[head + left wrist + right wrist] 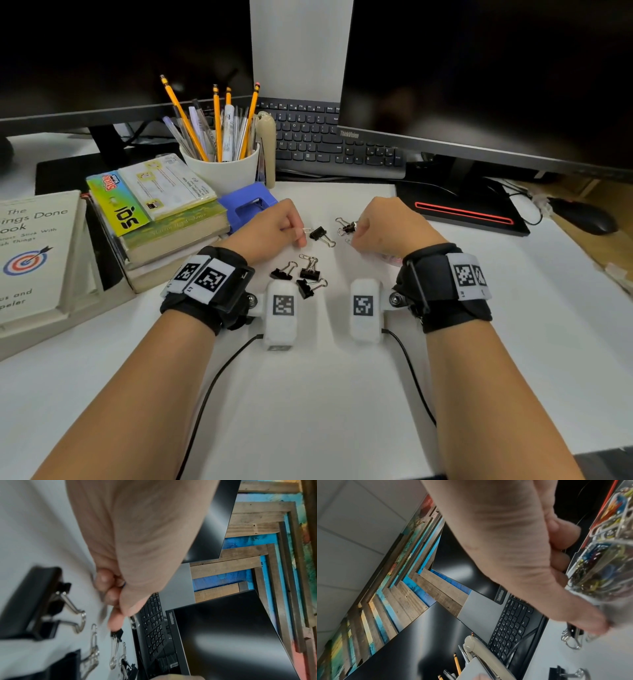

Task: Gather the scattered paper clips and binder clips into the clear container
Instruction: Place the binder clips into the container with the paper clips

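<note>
Several black binder clips lie on the white desk between my hands: one [321,234] by my left fingertips, one [346,226] at my right hand, three more [309,271] nearer my wrists. My left hand [297,233] has its fingers curled and pinches a small silver paper clip [306,230]; in the left wrist view the fingers [113,597] fold against the palm just above a binder clip [117,632]. My right hand [358,233] grips the clear container [599,568], which holds several coloured paper clips. In the head view the hand hides most of the container.
A blue hole punch [247,205] and a stack of books [161,219] sit left of my left hand. A white cup of pencils [222,168] and a keyboard [325,140] stand behind. A monitor base [466,209] is at the right, a mouse [582,217] beyond it.
</note>
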